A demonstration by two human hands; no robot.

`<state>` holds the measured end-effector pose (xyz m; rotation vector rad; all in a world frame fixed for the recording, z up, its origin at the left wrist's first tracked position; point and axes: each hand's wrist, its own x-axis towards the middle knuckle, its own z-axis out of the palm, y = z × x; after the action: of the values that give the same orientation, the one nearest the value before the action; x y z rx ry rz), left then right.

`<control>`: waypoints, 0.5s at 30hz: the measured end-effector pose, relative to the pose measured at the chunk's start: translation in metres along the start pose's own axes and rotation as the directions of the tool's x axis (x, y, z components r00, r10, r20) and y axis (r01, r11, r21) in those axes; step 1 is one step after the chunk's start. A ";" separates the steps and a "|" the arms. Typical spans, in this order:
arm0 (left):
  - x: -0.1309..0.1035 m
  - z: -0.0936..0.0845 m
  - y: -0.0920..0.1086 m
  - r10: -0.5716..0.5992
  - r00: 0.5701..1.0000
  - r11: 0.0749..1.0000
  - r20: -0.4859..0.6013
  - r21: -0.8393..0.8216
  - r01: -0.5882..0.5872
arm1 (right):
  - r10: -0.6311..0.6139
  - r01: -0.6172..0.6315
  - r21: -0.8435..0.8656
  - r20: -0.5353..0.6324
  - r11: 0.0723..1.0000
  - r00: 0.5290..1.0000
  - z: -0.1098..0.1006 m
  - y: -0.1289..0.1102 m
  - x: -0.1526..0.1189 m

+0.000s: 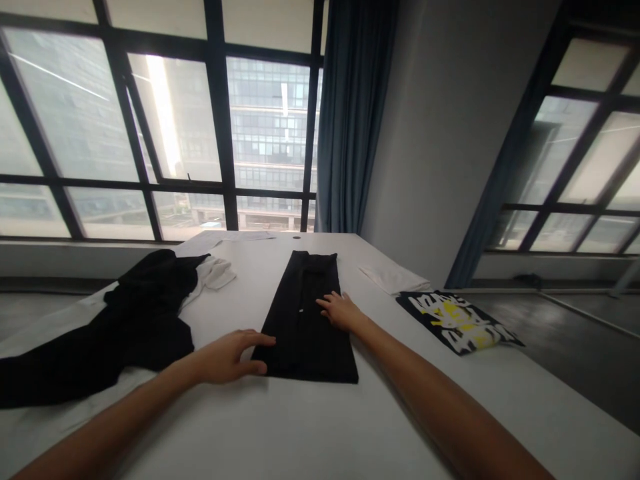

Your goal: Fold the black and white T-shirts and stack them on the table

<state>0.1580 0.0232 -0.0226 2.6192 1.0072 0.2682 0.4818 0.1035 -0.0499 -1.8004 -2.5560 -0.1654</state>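
A black garment (310, 353), folded into a long flat panel, lies lengthwise on the white table (320, 427). A small pale tag shows near its middle. My left hand (233, 355) rests at the near left edge of the cloth, with thumb and fingers apart and the fingertips over the fabric. On the right side, farther up, my right hand (340, 310) lies on the garment with its fingers spread. Neither hand grips the cloth.
To the left lies a loose heap of black clothing (135, 333) with white cloth (213, 273) beside it. At the right edge sit a folded white cloth (395, 277) and a folded black garment with white and yellow lettering (457, 321). Some papers (240, 236) lie at the far end.
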 end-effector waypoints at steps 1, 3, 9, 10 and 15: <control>0.004 0.003 0.002 0.031 0.999 1.000 -0.012 -0.005 -0.031 | 0.023 -0.023 -0.036 -0.010 0.999 1.000 -0.003 0.004 -0.010; 0.011 0.008 0.004 0.071 0.997 0.997 -0.024 0.024 -0.070 | 0.057 -0.058 -0.038 -0.020 0.998 0.998 -0.010 0.009 -0.030; 0.024 0.022 0.016 0.067 0.997 0.993 0.029 0.099 -0.070 | -0.025 -0.002 0.274 0.095 0.962 0.995 -0.015 0.020 -0.080; 0.023 0.025 0.019 0.065 0.997 0.992 0.028 0.103 -0.068 | -0.015 -0.018 0.280 0.115 0.960 0.993 -0.014 0.026 -0.085; 0.011 0.030 0.027 0.107 0.994 0.992 -0.007 0.064 -0.106 | 0.096 -0.125 0.293 0.111 0.948 0.989 -0.012 0.051 -0.100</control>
<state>0.1914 0.0054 -0.0397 2.7366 0.8944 0.2798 0.5631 0.0257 -0.0403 -1.8636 -2.3686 0.3008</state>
